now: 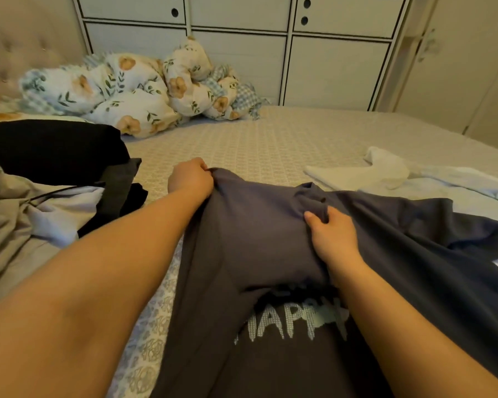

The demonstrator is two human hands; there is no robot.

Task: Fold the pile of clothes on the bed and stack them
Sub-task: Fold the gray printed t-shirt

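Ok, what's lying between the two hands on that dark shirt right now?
In the head view, only the dark shirt itself: a taut stretch of its fabric spans from the left hand, gripping one edge, to the right hand, gripping a bunched fold. Nothing else lies on it.

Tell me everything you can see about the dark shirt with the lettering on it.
The shirt is dark grey-blue, soft knit by its look, with pale blocky letters partly readable as "HAPP" near the bottom of the view. It lies rumpled and unfolded on the bed, spreading toward the right. The left hand pinches its far edge; the right hand grips a bunched fold mid-shirt. The right forearm covers part of the print.
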